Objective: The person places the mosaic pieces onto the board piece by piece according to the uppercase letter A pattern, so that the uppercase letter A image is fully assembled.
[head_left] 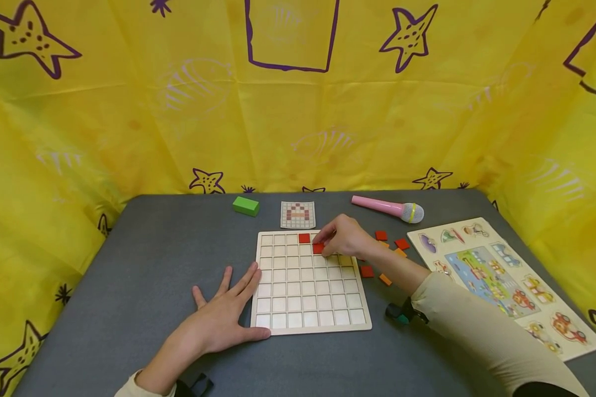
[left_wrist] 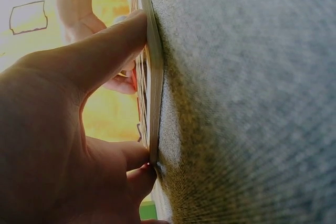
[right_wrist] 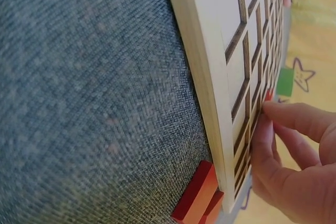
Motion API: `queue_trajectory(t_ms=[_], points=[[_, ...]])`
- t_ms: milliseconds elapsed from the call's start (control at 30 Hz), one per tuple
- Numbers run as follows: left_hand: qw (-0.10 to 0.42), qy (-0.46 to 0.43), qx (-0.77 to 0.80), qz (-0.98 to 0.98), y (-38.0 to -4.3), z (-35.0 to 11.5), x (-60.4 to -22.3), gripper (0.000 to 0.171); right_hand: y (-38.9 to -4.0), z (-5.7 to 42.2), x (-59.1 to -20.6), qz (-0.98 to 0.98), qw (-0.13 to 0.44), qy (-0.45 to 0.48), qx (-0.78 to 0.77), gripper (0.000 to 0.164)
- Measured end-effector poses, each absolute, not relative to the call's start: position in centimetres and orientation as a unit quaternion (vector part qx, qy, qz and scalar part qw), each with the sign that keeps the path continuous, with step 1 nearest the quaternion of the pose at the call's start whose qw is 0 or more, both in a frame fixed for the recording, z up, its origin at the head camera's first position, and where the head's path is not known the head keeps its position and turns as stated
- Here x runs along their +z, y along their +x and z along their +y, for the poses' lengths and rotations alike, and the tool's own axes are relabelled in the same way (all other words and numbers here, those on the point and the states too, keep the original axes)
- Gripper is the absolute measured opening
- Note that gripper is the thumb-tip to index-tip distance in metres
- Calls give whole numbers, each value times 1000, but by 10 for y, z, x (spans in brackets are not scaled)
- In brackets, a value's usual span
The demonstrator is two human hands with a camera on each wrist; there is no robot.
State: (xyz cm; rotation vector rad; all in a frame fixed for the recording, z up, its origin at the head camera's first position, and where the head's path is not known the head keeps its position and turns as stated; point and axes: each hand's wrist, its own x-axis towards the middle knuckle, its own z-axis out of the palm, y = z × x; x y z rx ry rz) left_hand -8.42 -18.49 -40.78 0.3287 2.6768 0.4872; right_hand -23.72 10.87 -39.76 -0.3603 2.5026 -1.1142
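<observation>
A wooden grid board (head_left: 312, 331) of square cells lies flat on the grey table. One red tile (head_left: 304, 238) sits in a top-row cell. My right hand (head_left: 346, 236) is over the board's upper right part, pinching a second red tile (head_left: 318, 248) at a second-row cell with thumb and fingers. In the right wrist view, the fingertips (right_wrist: 266, 109) reach the grid, hiding most of that tile. My left hand (head_left: 223, 314) lies spread, touching the board's left edge, its thumb at the lower left corner. The left wrist view shows the thumb (left_wrist: 113, 45) against the rim.
Loose red tiles (head_left: 367, 271) and orange tiles (head_left: 386, 279) lie right of the board. Behind it are a small pattern card (head_left: 298, 215), a green block (head_left: 245, 206) and a pink toy microphone (head_left: 382, 205). A picture puzzle board (head_left: 427, 231) lies at right, partly under my right sleeve.
</observation>
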Motion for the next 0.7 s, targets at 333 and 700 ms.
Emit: queue_trajectory(t_ms=[333,700], points=[[196,115,173,958,-87,-185,-409,120,-237,107,-396,895,180,-132,-386,31],[200,112,172,958,-87,-184,-410,121,-235,106,-395,895,182,-134,-385,31]])
